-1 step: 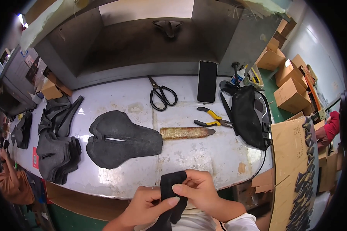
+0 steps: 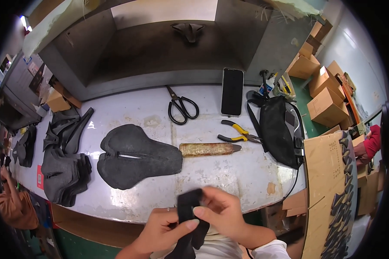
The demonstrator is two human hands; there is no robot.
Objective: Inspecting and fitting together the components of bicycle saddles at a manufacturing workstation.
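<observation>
At the near edge of the table I hold a folded black fabric piece (image 2: 186,211) between both hands, its lower end hanging toward my lap. My left hand (image 2: 163,231) pinches its left side, with the thumb on top. With thumb and bent fingers, my right hand (image 2: 222,213) grips its upper right edge, which is blurred. Beyond my hands lies a dark grey saddle-shaped piece (image 2: 138,157) with a narrow slit. The narrow end of that piece meets a tape-wrapped tool (image 2: 207,149) with a dark tip.
Black-handled scissors (image 2: 182,105), a phone (image 2: 232,92), yellow-handled pliers (image 2: 242,132) and a black bag (image 2: 281,134) lie farther back. Stacked dark saddle-shaped pieces (image 2: 67,177) stand at left. A grey metal box (image 2: 160,80) spans the back. Cardboard (image 2: 322,190) rises at right; people work at both sides.
The upper end of the black fabric has shifted slightly left, and my right fingers have moved with it. Both hands still hold it; the things on the table stay put.
</observation>
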